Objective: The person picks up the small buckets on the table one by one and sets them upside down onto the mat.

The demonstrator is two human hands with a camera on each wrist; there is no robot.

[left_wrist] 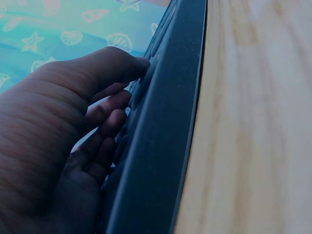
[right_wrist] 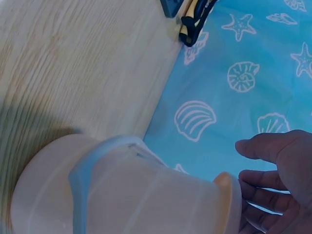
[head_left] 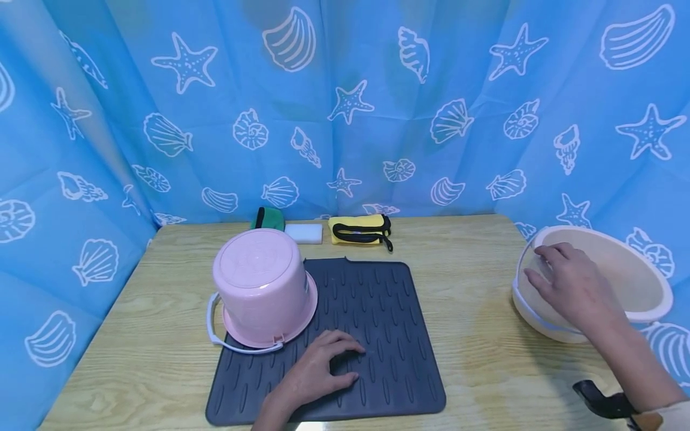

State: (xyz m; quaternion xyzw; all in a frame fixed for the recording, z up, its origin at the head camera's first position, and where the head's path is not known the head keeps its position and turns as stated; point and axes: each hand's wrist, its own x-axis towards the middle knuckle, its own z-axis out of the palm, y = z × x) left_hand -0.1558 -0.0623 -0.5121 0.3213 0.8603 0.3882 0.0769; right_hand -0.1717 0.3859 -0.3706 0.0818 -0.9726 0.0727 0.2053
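My left hand lies low over a dark grey ridged mat, fingers loosely bent and holding nothing. In the left wrist view its fingertips come right at the mat's ridges. An upside-down pink bucket sits on the mat's left part, its pale handle hanging down. My right hand is at a cream bucket at the right. Its fingers are right at the bucket's rim in the right wrist view, while the thumb stands apart from it. The bucket's handle hangs along its side.
Along the back edge of the wooden table lie a green item, a white block and a yellow bundle with black trim. A blue shell-patterned curtain hangs behind. A black strap end shows by the right wrist.
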